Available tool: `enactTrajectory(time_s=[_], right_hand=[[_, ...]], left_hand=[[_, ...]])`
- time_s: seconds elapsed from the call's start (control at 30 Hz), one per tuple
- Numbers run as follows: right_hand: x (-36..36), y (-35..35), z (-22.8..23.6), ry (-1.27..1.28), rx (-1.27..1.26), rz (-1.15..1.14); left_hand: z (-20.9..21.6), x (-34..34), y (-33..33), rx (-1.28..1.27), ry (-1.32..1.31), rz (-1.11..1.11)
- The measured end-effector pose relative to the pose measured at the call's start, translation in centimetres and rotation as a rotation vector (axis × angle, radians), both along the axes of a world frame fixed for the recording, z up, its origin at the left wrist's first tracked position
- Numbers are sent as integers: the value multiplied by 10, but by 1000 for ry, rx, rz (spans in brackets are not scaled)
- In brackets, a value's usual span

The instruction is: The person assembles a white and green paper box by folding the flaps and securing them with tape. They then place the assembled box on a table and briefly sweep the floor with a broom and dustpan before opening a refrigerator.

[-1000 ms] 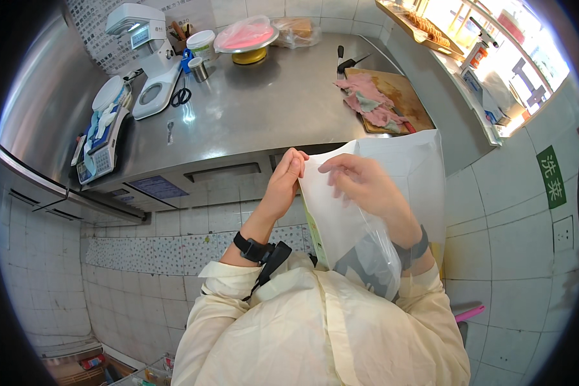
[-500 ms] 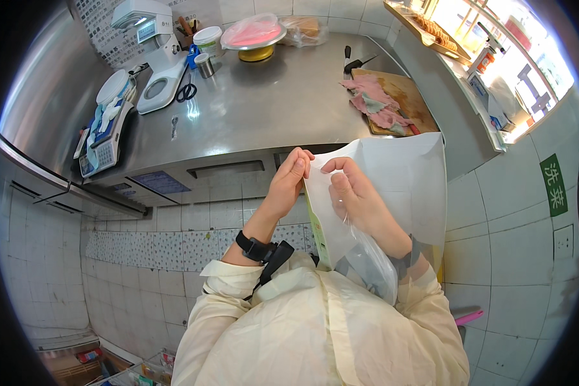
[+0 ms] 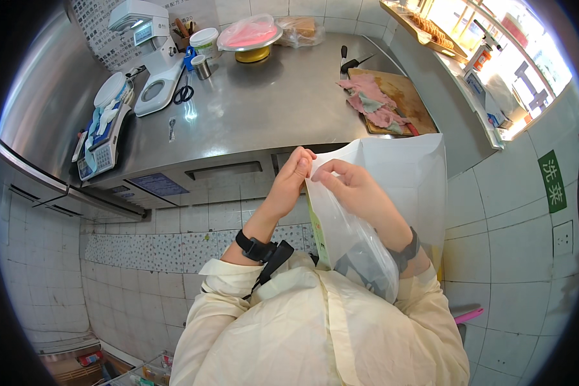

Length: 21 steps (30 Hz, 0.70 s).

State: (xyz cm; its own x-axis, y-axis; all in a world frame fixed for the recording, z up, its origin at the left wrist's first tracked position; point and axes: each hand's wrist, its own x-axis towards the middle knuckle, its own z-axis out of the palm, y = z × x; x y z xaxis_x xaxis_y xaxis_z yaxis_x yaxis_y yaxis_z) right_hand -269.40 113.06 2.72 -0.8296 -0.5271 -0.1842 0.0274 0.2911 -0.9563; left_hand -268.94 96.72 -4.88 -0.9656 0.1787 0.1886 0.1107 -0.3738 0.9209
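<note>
White open-topped carton or bag, seemingly of stiff paper: it stands before the person's body, right of centre, at the near edge of the grey steel surface; what supports it from below, I cannot tell.
Left hand: fingers closed together on the carton's left upper rim.
Right hand: fingers curled and narrow beside this rim; whether they pinch anything, I cannot tell.
Clear thin plastic film: it hangs loosely below the right hand, against the carton.
Handling: the carton is probably light, with walls which bend or crease easily; the film is likely soft, slippery and easy to tear.
Where to hold: the rim near a corner suits the carton; for the film, its gathered upper edge.
</note>
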Motion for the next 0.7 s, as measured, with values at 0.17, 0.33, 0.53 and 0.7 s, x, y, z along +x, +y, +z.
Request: enactTrajectory(time_s=[0.17,0.33,0.53,0.7], right_hand=[[9,0,11,309,262,-48],[6,2,11,441,266,-48],[-2,-1,-9,-47,-153,-3],[1,0,-25,-182,-219,6]], left_hand=[[-6,-6,2,-77,160,58],[-4,-4,-2,-28,104,59],[-3,-9,4,-76,177,54],[-4,-10,4,14,188,63]])
